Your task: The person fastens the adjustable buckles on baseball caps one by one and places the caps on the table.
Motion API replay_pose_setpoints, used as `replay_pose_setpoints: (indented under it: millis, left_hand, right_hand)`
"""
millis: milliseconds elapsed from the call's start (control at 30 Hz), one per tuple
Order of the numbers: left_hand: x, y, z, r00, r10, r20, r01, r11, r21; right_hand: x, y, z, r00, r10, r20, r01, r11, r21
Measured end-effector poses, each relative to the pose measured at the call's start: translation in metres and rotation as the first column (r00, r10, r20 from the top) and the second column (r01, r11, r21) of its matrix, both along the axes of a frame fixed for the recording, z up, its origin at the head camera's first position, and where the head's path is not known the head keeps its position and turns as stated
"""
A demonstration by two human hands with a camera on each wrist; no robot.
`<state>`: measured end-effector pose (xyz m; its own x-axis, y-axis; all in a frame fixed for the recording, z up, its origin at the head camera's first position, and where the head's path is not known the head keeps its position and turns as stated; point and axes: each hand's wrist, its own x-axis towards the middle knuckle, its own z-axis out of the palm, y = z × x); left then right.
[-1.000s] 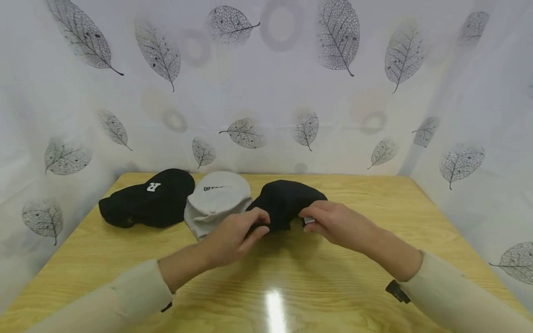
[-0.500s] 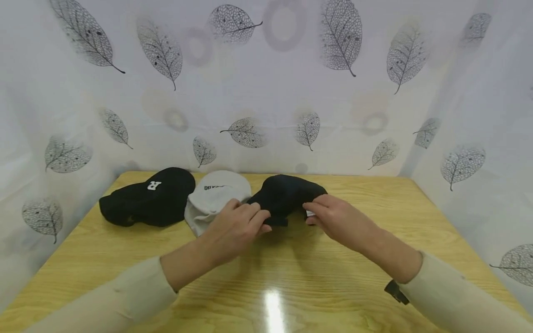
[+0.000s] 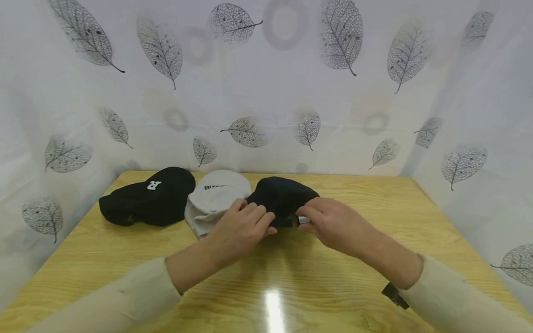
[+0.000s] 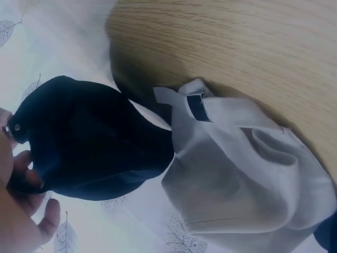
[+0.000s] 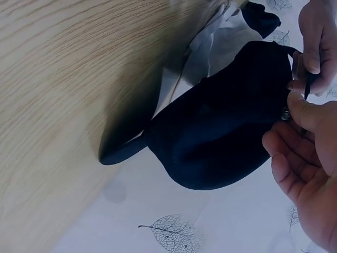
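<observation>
A dark navy cap [image 3: 281, 194] sits third in a row of caps, its back turned toward me. My left hand [image 3: 239, 231] pinches one end of its back strap [image 3: 283, 223], which sticks out past the fingertips. Across a small gap, my right hand [image 3: 337, 225] pinches the other strap end, where a pale, shiny piece [image 3: 304, 220] shows between thumb and fingers. In the right wrist view, a small metal buckle [image 5: 285, 113] lies at the fingertips of my right hand [image 5: 310, 158], with my left hand [image 5: 318, 50] close by. The cap's brim is partly visible there.
A light grey cap [image 3: 220, 192] touches the navy cap's left side. Farther left lies a black cap [image 3: 166, 196] with a white letter R. Behind the wooden table [image 3: 374, 277] hangs a leaf-patterned curtain [image 3: 266, 88], also along both sides.
My left hand has turned over the strap and now grips it from above. After shifting slightly, my right hand has come left, narrowing the gap between the strap ends.
</observation>
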<state>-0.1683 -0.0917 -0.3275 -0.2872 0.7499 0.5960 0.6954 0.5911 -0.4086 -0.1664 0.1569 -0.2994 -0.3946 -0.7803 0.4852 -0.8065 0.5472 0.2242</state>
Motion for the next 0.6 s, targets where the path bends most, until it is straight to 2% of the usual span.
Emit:
replay_pose_setpoints:
  millis: [200,433,600]
  left_hand:
    - [0.0006,0.002,0.0007,0.999,-0.026,-0.025,0.026,1.0,0.012]
    - [0.0015,-0.0001,0.0018,0.999,-0.035,-0.036,0.035,0.999,-0.004]
    - [0.0013,-0.001,0.0023,0.999,-0.03,-0.045,0.03,1.0,-0.01]
  right_hand:
    - [0.0045,-0.0032,0.0011,0.998,0.061,0.01,-0.06,0.997,-0.04]
    - [0.0063,-0.0055,0.0018,0.993,0.076,0.089,-0.066,0.992,-0.112]
    - [0.0056,-0.0048,0.0011,0.988,0.098,0.115,-0.081,0.986,-0.143]
